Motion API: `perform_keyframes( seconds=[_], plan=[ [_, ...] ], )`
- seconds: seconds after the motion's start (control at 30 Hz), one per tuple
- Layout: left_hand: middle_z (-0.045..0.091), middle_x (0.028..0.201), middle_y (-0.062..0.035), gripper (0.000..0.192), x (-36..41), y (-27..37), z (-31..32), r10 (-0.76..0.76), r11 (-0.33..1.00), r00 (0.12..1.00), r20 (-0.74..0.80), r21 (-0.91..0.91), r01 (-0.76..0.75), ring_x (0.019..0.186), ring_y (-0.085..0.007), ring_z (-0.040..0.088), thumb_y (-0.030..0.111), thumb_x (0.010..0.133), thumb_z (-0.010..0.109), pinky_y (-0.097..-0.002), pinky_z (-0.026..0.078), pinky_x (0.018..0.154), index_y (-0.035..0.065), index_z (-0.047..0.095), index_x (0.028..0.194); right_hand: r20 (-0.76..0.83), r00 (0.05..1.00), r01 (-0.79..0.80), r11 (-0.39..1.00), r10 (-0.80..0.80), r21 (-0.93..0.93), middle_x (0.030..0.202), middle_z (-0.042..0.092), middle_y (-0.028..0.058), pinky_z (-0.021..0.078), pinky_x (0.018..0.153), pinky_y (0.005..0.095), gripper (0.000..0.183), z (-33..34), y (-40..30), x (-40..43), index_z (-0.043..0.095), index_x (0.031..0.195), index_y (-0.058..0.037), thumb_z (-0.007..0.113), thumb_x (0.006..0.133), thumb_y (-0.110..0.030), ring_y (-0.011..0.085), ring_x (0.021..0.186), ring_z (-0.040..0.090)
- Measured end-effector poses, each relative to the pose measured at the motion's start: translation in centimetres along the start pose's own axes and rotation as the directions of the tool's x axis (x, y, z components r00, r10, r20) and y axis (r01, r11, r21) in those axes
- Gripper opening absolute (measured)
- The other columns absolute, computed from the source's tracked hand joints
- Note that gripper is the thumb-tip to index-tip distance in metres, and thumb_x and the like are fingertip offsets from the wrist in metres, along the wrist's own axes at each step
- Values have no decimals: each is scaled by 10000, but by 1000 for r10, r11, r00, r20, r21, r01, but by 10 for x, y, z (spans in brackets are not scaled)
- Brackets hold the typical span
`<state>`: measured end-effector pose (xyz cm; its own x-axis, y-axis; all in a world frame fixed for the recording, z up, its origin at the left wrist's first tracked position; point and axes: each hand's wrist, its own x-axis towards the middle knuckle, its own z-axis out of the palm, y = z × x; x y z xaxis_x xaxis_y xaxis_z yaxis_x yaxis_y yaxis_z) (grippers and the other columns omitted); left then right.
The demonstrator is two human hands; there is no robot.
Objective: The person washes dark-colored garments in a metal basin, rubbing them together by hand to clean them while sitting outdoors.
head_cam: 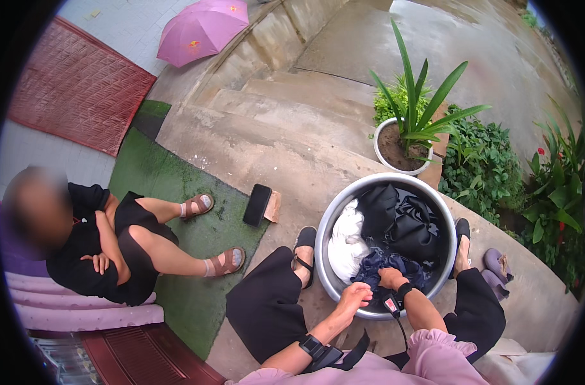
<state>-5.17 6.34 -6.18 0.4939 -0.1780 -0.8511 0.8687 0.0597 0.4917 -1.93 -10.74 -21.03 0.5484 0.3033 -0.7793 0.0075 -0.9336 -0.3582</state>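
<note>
Between my feet stands a large round metal basin with water and clothes in it. My right hand is on a dark navy cloth at the basin's near side; its fingers are partly hidden in the folds. Over the near left rim is my left hand, its fingers loosely curled, with no cloth seen in it; whether they are fully closed is unclear. A white cloth lies along the basin's left side. Black clothing floats at the far and right side. Both my wrists wear black straps.
A seated person with folded arms is at the left on a green mat. A smartphone leans on a brick. Beyond the basin stands a potted plant, near concrete steps. Purple shoes lie at the right.
</note>
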Motion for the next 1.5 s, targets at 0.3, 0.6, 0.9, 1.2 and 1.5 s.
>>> perform_keyframes(
  seconds=[0.3, 0.6, 0.9, 1.2, 1.5],
  plan=[
    [408, 1270, -126, 651, 20, -27, 9, -22, 999, 992, -124, -30, 18, 1149, -303, 402, 537, 848, 578, -537, 431, 874, 112, 361, 1291, -261, 939, 255, 963, -225, 85, 1131, 589, 186, 476, 885, 418, 595, -43, -31, -134, 516, 1276, -114, 628, 694, -68, 367, 1045, 583],
    [620, 1076, -151, 491, 1, 9, 23, -78, 925, 970, 228, -346, 156, 987, -308, 598, 492, 865, 572, -470, 487, 846, 65, 594, 1107, -344, 808, 567, 792, -479, 227, 1137, 608, 177, 447, 934, 383, 574, -93, -87, -229, 557, 1221, -39, 730, 676, -87, 335, 1075, 578],
    [618, 784, -77, 319, -20, 19, 29, 80, 865, 960, 269, -496, 67, 686, -217, 620, 393, 865, 610, -333, 524, 654, 78, 587, 814, -763, 639, 472, 833, -97, 289, 1006, 629, 137, 499, 781, 426, 357, -65, -118, -211, 592, 1054, -127, 628, 728, -269, 345, 882, 629],
    [610, 798, -57, 236, 29, 6, 57, 48, 783, 997, 62, -622, 1, 758, -201, 617, 306, 918, 555, -321, 513, 695, 83, 623, 880, -825, 559, 300, 908, 82, 294, 879, 651, 171, 500, 673, 462, 251, -62, -86, -165, 582, 983, -111, 534, 790, -264, 374, 763, 631],
    [549, 1189, -268, 695, 26, 6, 39, 265, 964, 918, -296, 48, -263, 1147, -372, 530, 415, 847, 593, -408, 399, 968, -54, 380, 1313, -720, 620, 191, 830, 312, 524, 849, 662, 220, 490, 734, 439, 298, -63, -78, -162, 611, 1039, -73, 595, 822, -276, 388, 826, 645]
  ],
)
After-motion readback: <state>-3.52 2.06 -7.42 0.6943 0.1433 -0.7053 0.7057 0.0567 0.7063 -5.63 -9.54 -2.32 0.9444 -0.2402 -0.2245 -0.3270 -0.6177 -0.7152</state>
